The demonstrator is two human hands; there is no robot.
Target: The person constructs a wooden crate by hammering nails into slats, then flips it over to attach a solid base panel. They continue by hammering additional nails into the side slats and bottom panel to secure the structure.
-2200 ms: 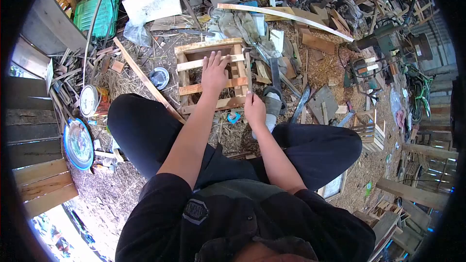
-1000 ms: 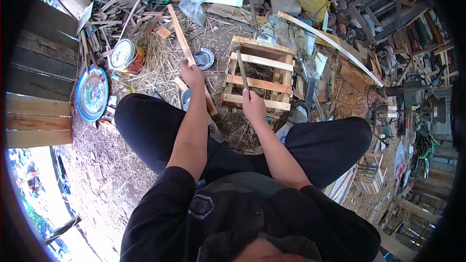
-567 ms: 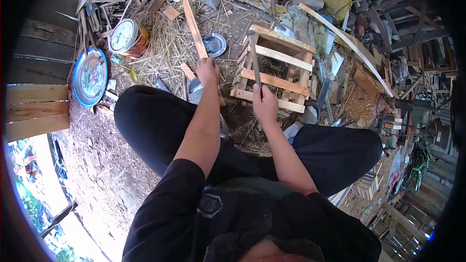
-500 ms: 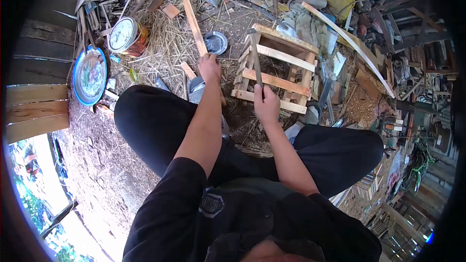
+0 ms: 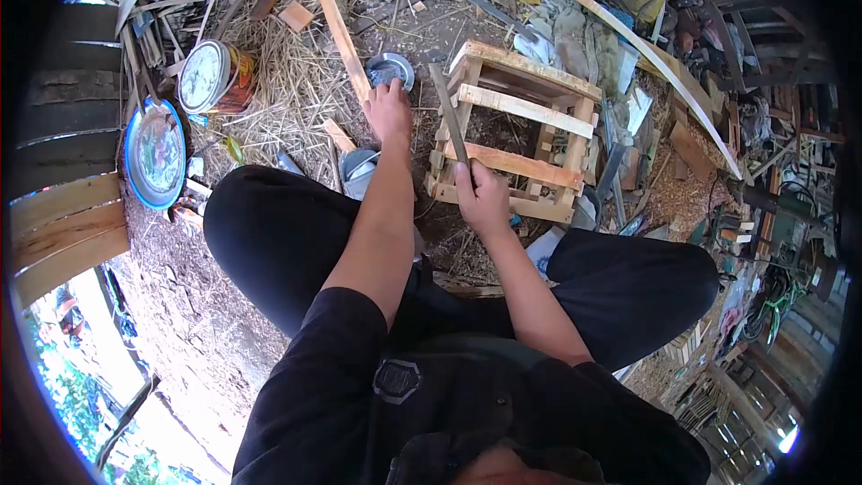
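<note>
My left hand (image 5: 389,115) reaches forward to the near rim of a small metal bowl (image 5: 404,66), its fingers extended over the edge. The bowl's dark contents are too small to make out. Just left of that hand lies a long pale wooden strip (image 5: 336,22), its near end by my fingers. My right hand (image 5: 483,200) is wrapped round a long, narrow grey-brown stick-like tool (image 5: 448,112), which points forward. Behind and right of the tool stands a slatted wooden frame (image 5: 525,106), like a small stool or crate; the tool overlaps its left side in view.
Left are a paint bucket (image 5: 215,78) and a blue-rimmed basin (image 5: 156,154). Straw (image 5: 287,90) and scrap wood (image 5: 171,4) cover the ground. A curved pale strip (image 5: 660,72) lies right of the frame. A grey container (image 5: 359,168) sits by my left knee.
My left hand has moved forward from the near end of the wooden strip to the bowl. The tool in my right hand has tilted a little to the left.
</note>
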